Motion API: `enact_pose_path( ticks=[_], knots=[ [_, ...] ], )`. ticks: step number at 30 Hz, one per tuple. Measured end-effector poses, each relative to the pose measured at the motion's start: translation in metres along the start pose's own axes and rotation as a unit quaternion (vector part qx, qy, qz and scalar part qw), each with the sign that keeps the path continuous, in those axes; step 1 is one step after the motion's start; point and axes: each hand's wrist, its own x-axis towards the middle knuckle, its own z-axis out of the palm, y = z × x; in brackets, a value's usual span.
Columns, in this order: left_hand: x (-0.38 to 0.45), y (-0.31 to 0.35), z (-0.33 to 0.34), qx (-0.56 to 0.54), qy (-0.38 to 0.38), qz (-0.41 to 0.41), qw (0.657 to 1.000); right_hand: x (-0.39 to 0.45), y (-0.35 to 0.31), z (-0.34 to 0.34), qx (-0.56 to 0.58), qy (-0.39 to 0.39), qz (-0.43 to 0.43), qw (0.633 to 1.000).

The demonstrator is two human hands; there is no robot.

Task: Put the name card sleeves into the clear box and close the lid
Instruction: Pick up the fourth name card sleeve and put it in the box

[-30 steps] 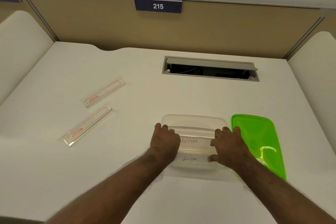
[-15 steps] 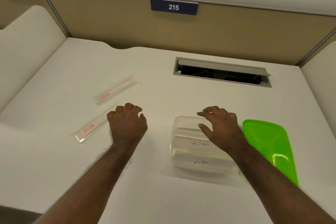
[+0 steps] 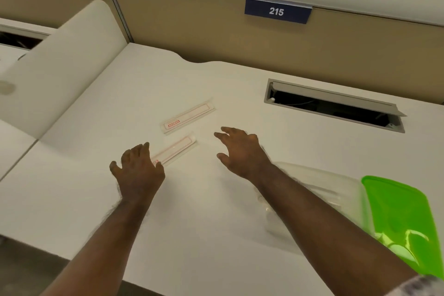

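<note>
Clear plastic is what the task turns on: two name card sleeves lie on the white worktop at centre frame, both slanting from lower left to upper right. The far sleeve lies free, flat, with a red printed patch at its lower left end and a thin red outline along its length. The near sleeve lies just below it, close beside but apart, with the same red outline.

Compared with half a second ago, both hands have left the clear box and moved to the left of the picture. The left hand was short of the near sleeve then; it now covers that sleeve's lower left end, fingers loosely spread (whether it presses on the plastic I cannot tell). The right hand, which hung over the box, is now open with fingers spread, just right of the sleeves and pinching nothing. The view itself has also swung, so the box now lies at lower right.

That box is uncovered, largely hidden behind the right forearm, and blurred. The green lid lies just to the right of it at the frame's lower right edge.
</note>
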Motion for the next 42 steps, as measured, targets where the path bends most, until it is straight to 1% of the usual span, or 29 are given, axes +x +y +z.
enact_pose_path(
  ticks=[6, 11, 13, 15, 18, 19, 21, 23, 25, 28, 32, 34, 37, 38, 39, 42],
  knots=[
    [0.015, -0.038, 0.016, 0.025, -0.064, -0.003, 0.998, 0.039, -0.034, 0.031, -0.030, -0.079, -0.024, 0.996],
    [0.020, -0.050, 0.025, 0.009, -0.069, -0.022, 0.997, 0.061, -0.054, 0.050, -0.038, -0.119, -0.044, 0.991],
    [0.023, -0.053, 0.026, 0.015, -0.064, -0.018, 0.998, 0.067, -0.061, 0.055, -0.042, -0.128, -0.051, 0.990],
    [0.027, -0.054, 0.024, -0.011, -0.082, -0.021, 0.996, 0.070, -0.065, 0.059, -0.045, -0.130, -0.051, 0.989],
    [0.032, -0.058, 0.016, -0.118, -0.139, -0.033, 0.983, 0.072, -0.066, 0.062, -0.036, -0.120, -0.055, 0.991],
    [0.034, -0.059, 0.011, -0.168, -0.166, -0.036, 0.971, 0.072, -0.064, 0.062, -0.032, -0.114, -0.059, 0.991],
    [0.036, -0.059, -0.003, -0.276, -0.211, -0.037, 0.937, 0.070, -0.059, 0.060, -0.024, -0.094, -0.066, 0.993],
    [0.036, -0.054, -0.020, -0.371, -0.226, -0.045, 0.899, 0.068, -0.051, 0.055, -0.010, -0.072, -0.069, 0.995],
    [0.036, -0.048, -0.038, -0.441, -0.238, -0.052, 0.864, 0.067, -0.042, 0.048, 0.003, -0.052, -0.065, 0.997],
    [0.040, -0.044, -0.060, -0.507, -0.286, -0.032, 0.812, 0.063, -0.028, 0.031, 0.025, -0.015, -0.054, 0.998],
    [0.046, -0.036, -0.077, -0.573, -0.357, -0.016, 0.737, 0.053, -0.002, 0.008, 0.028, 0.066, -0.068, 0.995],
    [0.047, -0.025, -0.080, -0.603, -0.381, -0.032, 0.700, 0.045, 0.013, -0.007, 0.045, 0.078, -0.063, 0.994],
    [0.045, -0.003, -0.082, -0.659, -0.383, -0.100, 0.640, 0.026, 0.034, -0.032, 0.089, 0.056, -0.048, 0.993],
    [0.044, 0.005, -0.082, -0.668, -0.375, -0.111, 0.633, 0.018, 0.041, -0.038, 0.099, 0.041, -0.041, 0.993],
    [0.042, 0.012, -0.082, -0.670, -0.367, -0.114, 0.635, 0.009, 0.048, -0.044, 0.107, 0.027, -0.034, 0.993],
    [0.035, 0.034, -0.084, -0.658, -0.363, -0.107, 0.650, -0.015, 0.068, -0.055, 0.135, -0.015, -0.009, 0.991]
  ],
)
